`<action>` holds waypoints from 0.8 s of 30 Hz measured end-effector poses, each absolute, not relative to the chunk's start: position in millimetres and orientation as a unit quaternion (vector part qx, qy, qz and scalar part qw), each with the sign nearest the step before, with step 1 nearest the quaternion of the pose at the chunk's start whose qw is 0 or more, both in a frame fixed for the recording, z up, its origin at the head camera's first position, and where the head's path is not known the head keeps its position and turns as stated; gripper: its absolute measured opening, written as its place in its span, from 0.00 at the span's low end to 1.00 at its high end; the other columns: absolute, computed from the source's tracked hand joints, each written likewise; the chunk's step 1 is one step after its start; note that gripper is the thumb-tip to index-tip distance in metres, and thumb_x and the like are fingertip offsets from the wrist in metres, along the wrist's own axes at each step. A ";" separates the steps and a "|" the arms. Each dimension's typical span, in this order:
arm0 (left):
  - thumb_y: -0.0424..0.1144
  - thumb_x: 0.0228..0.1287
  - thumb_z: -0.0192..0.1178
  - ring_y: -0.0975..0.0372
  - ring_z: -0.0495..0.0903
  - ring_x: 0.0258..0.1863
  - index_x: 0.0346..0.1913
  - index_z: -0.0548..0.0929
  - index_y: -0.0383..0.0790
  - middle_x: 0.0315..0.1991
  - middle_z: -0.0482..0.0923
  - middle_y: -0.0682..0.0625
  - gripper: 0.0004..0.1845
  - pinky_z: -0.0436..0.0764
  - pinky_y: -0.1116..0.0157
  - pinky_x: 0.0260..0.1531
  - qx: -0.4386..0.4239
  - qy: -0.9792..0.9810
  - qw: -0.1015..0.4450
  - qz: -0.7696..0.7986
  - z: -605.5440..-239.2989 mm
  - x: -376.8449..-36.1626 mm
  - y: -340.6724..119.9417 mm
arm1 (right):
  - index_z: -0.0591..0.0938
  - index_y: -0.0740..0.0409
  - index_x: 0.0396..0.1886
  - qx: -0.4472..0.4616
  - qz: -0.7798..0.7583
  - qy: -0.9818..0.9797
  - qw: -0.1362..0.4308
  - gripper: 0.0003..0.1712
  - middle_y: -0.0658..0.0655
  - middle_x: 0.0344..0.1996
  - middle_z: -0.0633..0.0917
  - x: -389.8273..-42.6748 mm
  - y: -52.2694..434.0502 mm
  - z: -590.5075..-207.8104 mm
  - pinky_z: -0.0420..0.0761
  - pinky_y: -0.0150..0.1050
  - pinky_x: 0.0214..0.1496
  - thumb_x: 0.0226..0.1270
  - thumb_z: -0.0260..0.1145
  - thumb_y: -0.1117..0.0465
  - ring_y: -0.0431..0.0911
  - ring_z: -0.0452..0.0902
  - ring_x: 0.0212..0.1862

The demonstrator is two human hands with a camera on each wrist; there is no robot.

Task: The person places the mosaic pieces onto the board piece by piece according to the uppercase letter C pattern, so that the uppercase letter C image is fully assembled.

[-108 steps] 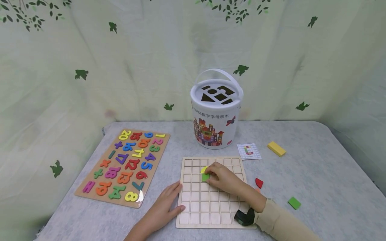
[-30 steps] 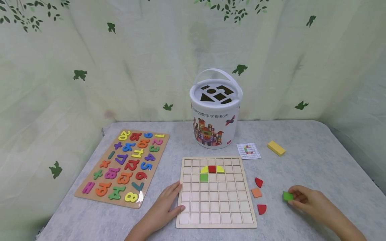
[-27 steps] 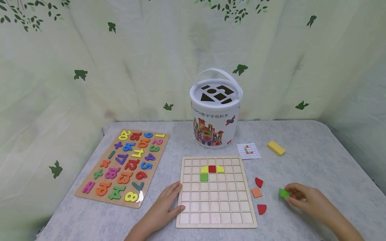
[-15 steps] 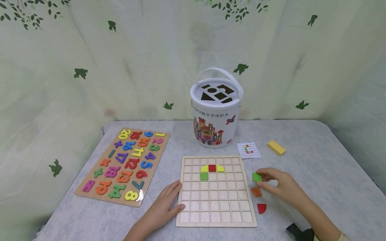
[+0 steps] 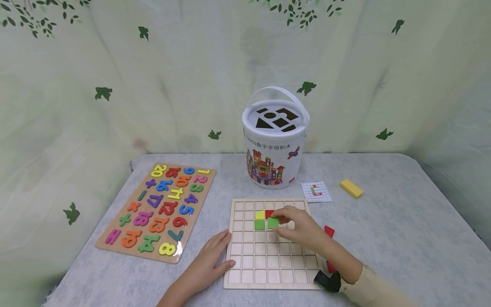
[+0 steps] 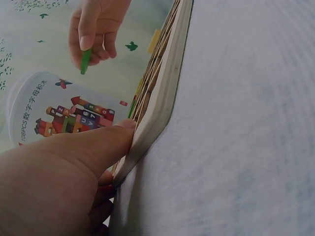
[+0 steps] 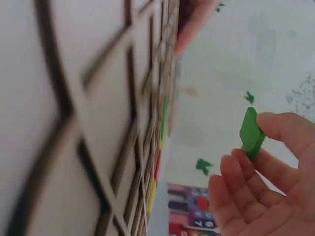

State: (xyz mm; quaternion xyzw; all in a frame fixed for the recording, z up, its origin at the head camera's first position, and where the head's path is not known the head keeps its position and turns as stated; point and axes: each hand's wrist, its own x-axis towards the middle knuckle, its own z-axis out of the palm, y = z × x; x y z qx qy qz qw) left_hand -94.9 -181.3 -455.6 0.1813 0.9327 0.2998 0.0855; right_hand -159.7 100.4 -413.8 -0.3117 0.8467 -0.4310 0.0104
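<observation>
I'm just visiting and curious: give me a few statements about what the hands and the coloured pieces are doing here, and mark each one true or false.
1. The right hand pinches a green tile above the grid board. True.
2. The left hand holds a red piece. False: it rests against the board's left edge and holds nothing.
3. A green square already sits in the board. True.
4. The white bucket lies on its side. False: it stands upright behind the board.
5. The yellow block is inside the board. False: it lies on the table, to the right of the small card.
</observation>
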 end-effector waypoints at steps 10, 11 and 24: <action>0.54 0.60 0.55 0.53 0.49 0.66 0.68 0.56 0.37 0.68 0.50 0.48 0.39 0.58 0.51 0.59 0.181 0.933 0.088 0.298 -455.4 -94.8 -181.6 | 0.80 0.56 0.43 -0.326 -0.422 0.841 0.092 0.16 0.45 0.32 0.77 -169.2 83.5 -437.9 0.75 0.32 0.38 0.55 0.67 0.57 0.39 0.71 0.36; 0.54 0.60 0.55 0.53 0.49 0.66 0.68 0.56 0.37 0.68 0.50 0.48 0.39 0.58 0.51 0.59 0.182 0.933 0.088 0.298 -455.4 -94.9 -181.7 | 0.80 0.55 0.43 -0.331 -0.417 0.841 0.095 0.16 0.45 0.32 0.77 -170.1 83.2 -440.1 0.75 0.32 0.37 0.55 0.67 0.56 0.39 0.71 0.35; 0.56 0.59 0.54 0.53 0.49 0.66 0.68 0.57 0.37 0.68 0.51 0.47 0.39 0.58 0.50 0.59 0.181 0.934 0.084 0.297 -456.4 -95.1 -181.0 | 0.78 0.53 0.42 -0.337 -0.369 0.857 0.124 0.12 0.45 0.31 0.75 -172.7 78.4 -444.4 0.73 0.29 0.36 0.57 0.64 0.63 0.39 0.69 0.35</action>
